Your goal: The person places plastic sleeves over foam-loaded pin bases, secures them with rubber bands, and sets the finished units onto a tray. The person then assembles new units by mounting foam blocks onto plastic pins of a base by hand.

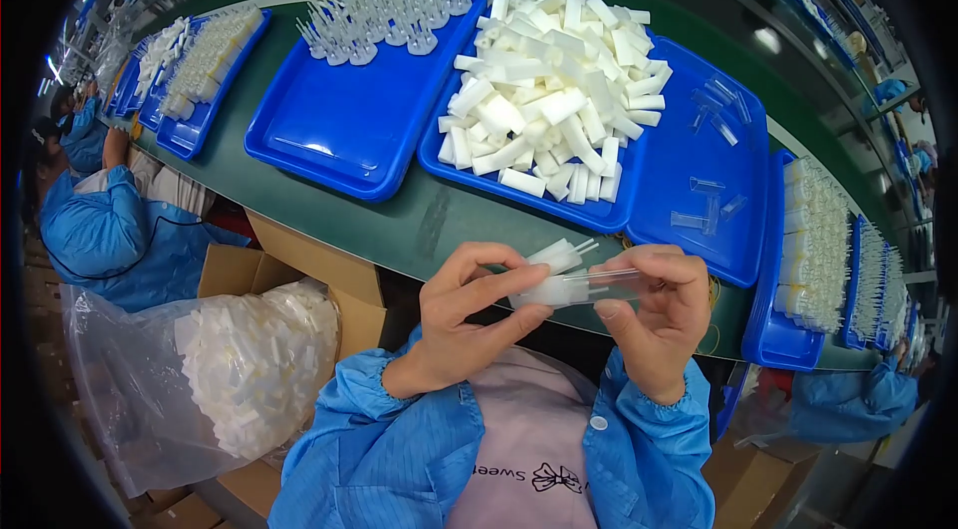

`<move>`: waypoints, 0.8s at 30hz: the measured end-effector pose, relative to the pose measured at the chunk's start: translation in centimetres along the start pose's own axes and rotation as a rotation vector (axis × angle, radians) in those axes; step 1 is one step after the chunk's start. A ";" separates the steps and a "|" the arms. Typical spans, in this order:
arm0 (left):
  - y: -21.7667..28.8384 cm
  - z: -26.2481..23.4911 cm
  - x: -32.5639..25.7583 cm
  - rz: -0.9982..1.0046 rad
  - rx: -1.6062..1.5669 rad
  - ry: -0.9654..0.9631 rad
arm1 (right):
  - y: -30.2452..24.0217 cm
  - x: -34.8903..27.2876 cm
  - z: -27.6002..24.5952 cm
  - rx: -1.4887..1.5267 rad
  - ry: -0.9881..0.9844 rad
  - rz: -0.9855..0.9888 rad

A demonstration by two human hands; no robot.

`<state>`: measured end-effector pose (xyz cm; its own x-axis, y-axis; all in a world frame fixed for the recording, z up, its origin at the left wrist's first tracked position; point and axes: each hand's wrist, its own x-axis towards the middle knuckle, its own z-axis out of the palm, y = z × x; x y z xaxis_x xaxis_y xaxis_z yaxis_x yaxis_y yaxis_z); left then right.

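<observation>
At a green-topped workbench [329, 220] we see glossy blue plastic trays laid side by side: the middle tray [519, 192] is heaped with matte white foam blocks [554, 90], short, square-cut and soft-edged, while the tray to its left [349, 130] carries rows of small clear stemmed pieces [384, 15] standing upright at its far end. The tray on the right [699, 170] holds a scatter of clear plastic sleeves [704, 205] (thin and nearly invisible against the blue). In front of the chest, just below the bench's near edge, our left hand [464, 314] pinches a few white foam blocks [554, 260] between thumb and fingertips, their ends poking up and to the right. Our right hand [659, 314] closes thumb and forefinger on a clear, flat, glassy sleeve [599, 281] that meets those blocks end to end. Lower left, a cardboard box [289, 264] holds a crinkled clear bag [120, 399] packed with more white foam pieces [259, 364].
</observation>
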<state>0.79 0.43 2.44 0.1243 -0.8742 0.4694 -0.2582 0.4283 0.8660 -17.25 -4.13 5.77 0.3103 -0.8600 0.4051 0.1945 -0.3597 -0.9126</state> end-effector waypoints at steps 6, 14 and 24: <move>0.1 -0.1 0.6 0.026 0.077 0.026 | 0.3 -0.3 0.5 -0.092 -0.001 -0.088; 0.3 0.4 1.5 0.120 0.227 0.019 | 0.7 0.6 -0.4 0.091 0.046 0.061; -0.4 1.2 1.4 0.053 0.152 -0.008 | 0.2 0.6 -1.2 -0.020 0.033 0.178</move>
<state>-0.05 -1.23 2.59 0.0990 -0.8533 0.5120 -0.4064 0.4350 0.8035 -18.10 -5.15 5.78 0.3076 -0.9219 0.2355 0.1208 -0.2077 -0.9707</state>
